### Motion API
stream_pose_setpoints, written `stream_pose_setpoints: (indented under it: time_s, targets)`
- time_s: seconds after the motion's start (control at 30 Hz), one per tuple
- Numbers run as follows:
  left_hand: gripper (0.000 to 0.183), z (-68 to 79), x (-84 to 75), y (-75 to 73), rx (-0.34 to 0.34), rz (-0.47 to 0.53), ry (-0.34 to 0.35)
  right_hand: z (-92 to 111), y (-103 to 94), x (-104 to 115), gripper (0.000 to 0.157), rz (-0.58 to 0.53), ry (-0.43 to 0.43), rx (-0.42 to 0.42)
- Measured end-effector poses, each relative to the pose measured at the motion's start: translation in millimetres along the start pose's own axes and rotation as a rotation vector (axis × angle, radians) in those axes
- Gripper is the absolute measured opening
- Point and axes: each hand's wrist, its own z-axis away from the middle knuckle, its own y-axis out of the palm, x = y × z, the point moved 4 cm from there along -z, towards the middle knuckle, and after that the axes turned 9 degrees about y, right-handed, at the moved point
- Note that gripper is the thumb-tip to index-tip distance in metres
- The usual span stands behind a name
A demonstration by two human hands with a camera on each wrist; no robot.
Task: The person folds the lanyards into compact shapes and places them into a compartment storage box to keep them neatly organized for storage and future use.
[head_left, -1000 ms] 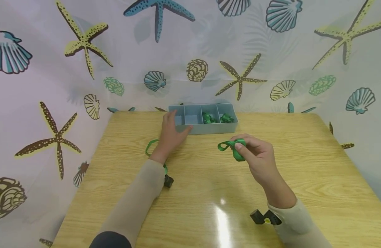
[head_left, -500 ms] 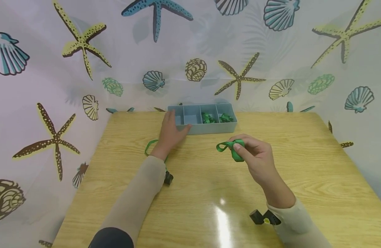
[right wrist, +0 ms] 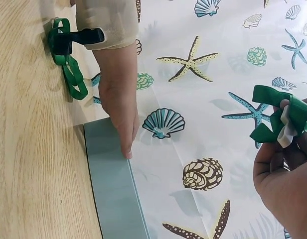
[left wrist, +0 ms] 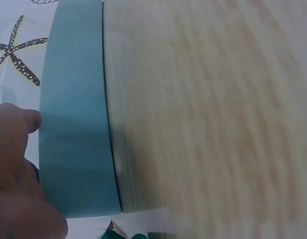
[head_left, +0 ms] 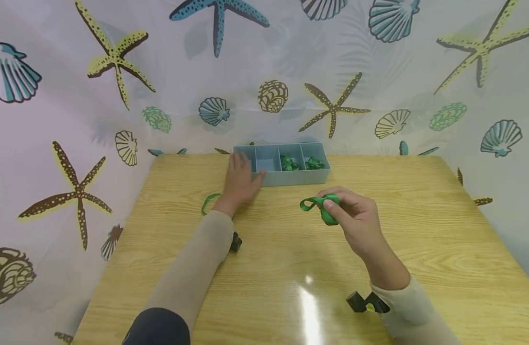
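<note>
My right hand (head_left: 358, 215) pinches a looped green ribbon bow (head_left: 329, 211) between thumb and fingers, above the table. In the right wrist view, a small white piece (right wrist: 286, 133) shows among its loops. My left hand (head_left: 240, 181) rests at the left end of a blue-grey divided box (head_left: 295, 178), fingers fairly straight over the end compartment and thumb at the front rim. Green ribbon pieces (head_left: 288, 163) lie in the third compartment, and more green ribbon (head_left: 314, 163) in the rightmost one. The second compartment (head_left: 267, 158) shows its bare floor.
More looped green ribbon (head_left: 209, 200) lies on the wooden table (head_left: 290, 268), partly hidden by my left arm. A white cloth (head_left: 247, 57) printed with shells and starfish hangs behind the box and at both sides. Black wrist cameras (head_left: 363, 302) are strapped to both arms.
My left hand has shifted slightly to the right at the box's end, its fingers now more spread over the rim. The right hand holds the bow almost still.
</note>
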Motion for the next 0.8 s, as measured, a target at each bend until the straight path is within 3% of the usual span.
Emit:
stream_pose_setpoints:
  time_s: [0.17,0.63,0.8]
  targets:
    - [0.092,-3.2,2.0,1.9,0.005,0.027,-0.001,0,1.0,1,0.034,0.002,0.002,-0.002]
    - [0.094,0.0,2.3,5.2,0.008,-0.052,-0.007,0,-0.3,-3,0.031,0.041,0.024,-0.029]
    - [0.096,-3.6,3.6,6.4,0.043,-0.065,-0.033,-3,-4.4,-15,0.026,0.077,0.087,-0.055]
